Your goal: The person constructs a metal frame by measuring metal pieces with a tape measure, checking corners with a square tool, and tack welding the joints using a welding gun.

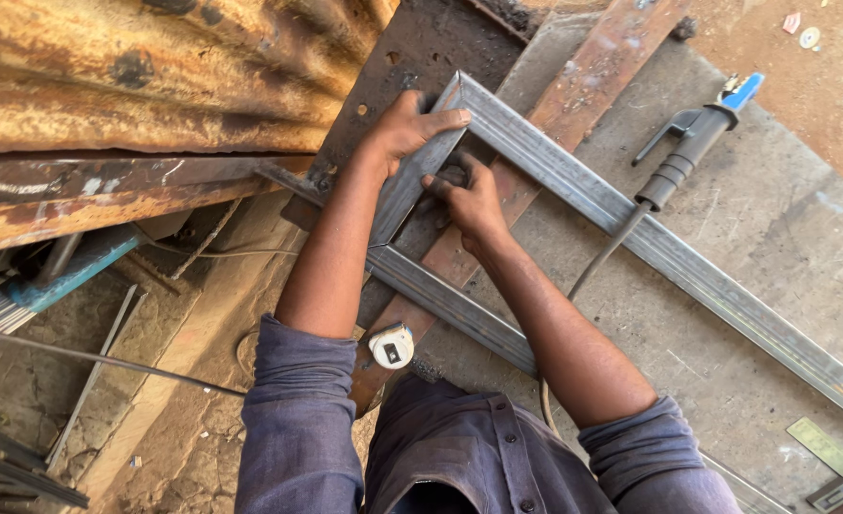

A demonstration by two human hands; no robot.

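Observation:
A grey steel frame of rectangular tube (574, 181) lies on a concrete floor over a rusty flat bar (583, 86). My left hand (407, 124) grips the frame's short side at its upper corner, thumb laid along the tube. Inside the frame, close to that corner, my right hand (469, 200) rests with fingers curled against the short tube; what the fingers hold I cannot tell. A long tube runs from the corner toward the lower right. A second tube (450, 300) passes under my forearms.
A welding electrode holder (688, 152) with a blue tip lies across the long tube, its cable trailing toward me. A white tape measure (391, 345) sits on the rusty bar. Rusty corrugated sheet (136, 76) fills the upper left. Steel rods (2, 314) lie at left.

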